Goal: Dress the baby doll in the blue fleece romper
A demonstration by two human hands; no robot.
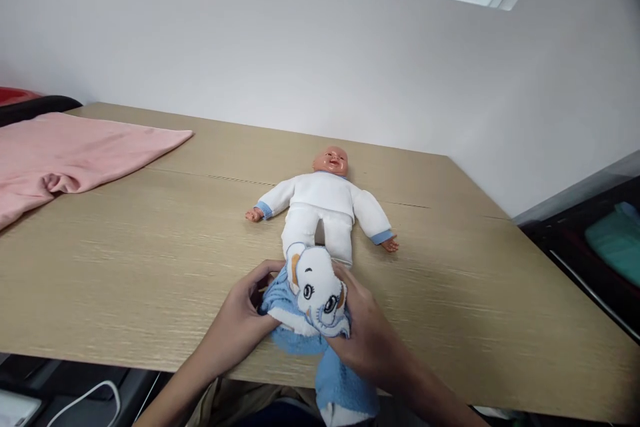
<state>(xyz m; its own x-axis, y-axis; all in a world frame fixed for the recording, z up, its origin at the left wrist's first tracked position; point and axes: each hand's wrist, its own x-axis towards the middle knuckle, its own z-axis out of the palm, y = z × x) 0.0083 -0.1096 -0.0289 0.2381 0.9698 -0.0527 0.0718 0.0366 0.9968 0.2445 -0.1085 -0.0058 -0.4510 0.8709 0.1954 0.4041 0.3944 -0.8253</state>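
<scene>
A baby doll (323, 207) in white clothes with blue cuffs lies on its back on the wooden table (150, 247), head away from me. At its feet I hold a fluffy blue garment with a white elephant face (315, 290). My left hand (240, 323) grips the garment's left side with curled fingers. My right hand (367, 333) clutches its right side. The garment covers the doll's feet, and part of it hangs over the table's near edge.
A pink cloth (65, 157) lies spread at the table's far left. A white partition wall stands behind the table. A dark shelf with a teal item (617, 240) is at the right. A white cable (90, 397) shows below the table's left edge.
</scene>
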